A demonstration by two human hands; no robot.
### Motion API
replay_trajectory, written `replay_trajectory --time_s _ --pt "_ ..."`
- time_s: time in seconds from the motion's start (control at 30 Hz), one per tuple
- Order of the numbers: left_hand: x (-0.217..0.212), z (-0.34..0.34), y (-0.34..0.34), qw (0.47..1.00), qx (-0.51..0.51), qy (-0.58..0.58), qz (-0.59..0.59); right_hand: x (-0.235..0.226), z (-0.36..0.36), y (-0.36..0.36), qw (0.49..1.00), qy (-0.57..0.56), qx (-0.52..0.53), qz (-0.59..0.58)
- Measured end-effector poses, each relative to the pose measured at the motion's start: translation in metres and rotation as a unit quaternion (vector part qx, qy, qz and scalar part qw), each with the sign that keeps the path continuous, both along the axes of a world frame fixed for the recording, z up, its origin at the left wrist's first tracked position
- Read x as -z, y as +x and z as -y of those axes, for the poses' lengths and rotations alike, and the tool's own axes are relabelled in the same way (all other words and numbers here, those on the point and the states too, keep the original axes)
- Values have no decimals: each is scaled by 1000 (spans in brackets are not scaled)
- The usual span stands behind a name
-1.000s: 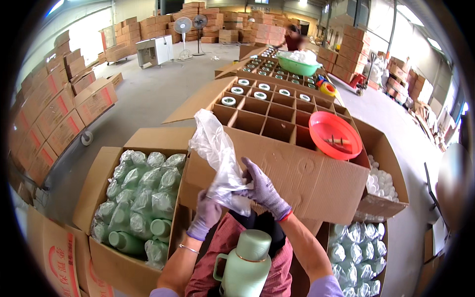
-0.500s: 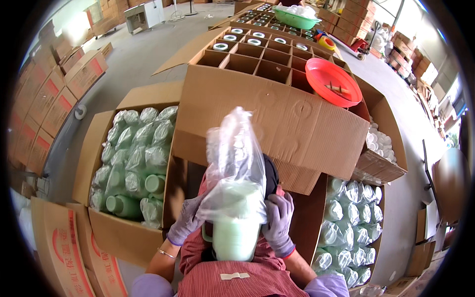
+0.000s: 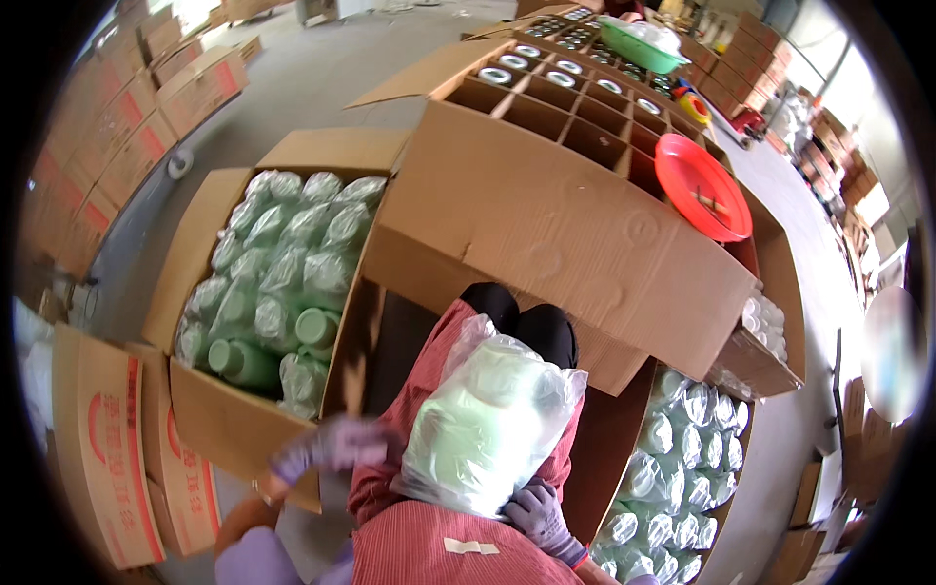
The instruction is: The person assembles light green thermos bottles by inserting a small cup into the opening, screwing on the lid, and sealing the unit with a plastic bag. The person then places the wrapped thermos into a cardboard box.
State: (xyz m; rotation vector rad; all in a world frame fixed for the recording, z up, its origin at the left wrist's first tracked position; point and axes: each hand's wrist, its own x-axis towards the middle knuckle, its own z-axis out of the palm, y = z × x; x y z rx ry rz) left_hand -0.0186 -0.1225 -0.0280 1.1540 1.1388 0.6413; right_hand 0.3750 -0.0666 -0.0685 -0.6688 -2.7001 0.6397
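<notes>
A pale green jug lies across my lap, wrapped in a clear plastic bag that now covers it down to my waist. My right hand, in a purple-grey glove, has its fingers curled on the bag's lower right edge. Off to the left of the jug, my gloved left hand is away from the bag and smeared by motion, so its fingers cannot be read. It is nearest the open carton of bagged green jugs on my left.
In front stands a large divided carton, with white-rimmed containers in some cells and a red basin on its corner. Bagged jugs fill a box at right; white caps sit in another. Flattened cartons stand at left.
The bag has come down over the whole jug, which now lies tilted on my lap. My left hand has let go and swung left; my right hand has moved down to the bag's bottom edge.
</notes>
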Motion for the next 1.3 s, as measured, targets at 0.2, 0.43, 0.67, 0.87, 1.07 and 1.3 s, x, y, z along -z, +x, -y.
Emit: replay_trajectory --time_s 0.2,0.43,0.67,0.87,1.07,1.3 --pt "3 -57 20 943 23 146 -297 -5 -6 -14 997 36 -63 -27" --pt "95 95 -39 970 -223 80 -62 -62 -44 -125 977 -125 -46 -164" --pt "90 144 -159 782 -613 84 70 32 -101 -337 955 -14 -295 -29" --pt "104 168 -261 780 -472 -25 -410 51 -114 -330 944 -20 -328 24" --pt "161 139 -277 798 -325 -40 -506 -13 -161 -309 963 28 -262 54" --pt "129 133 -323 706 -413 -140 -558 -45 -195 -248 984 80 -142 67"
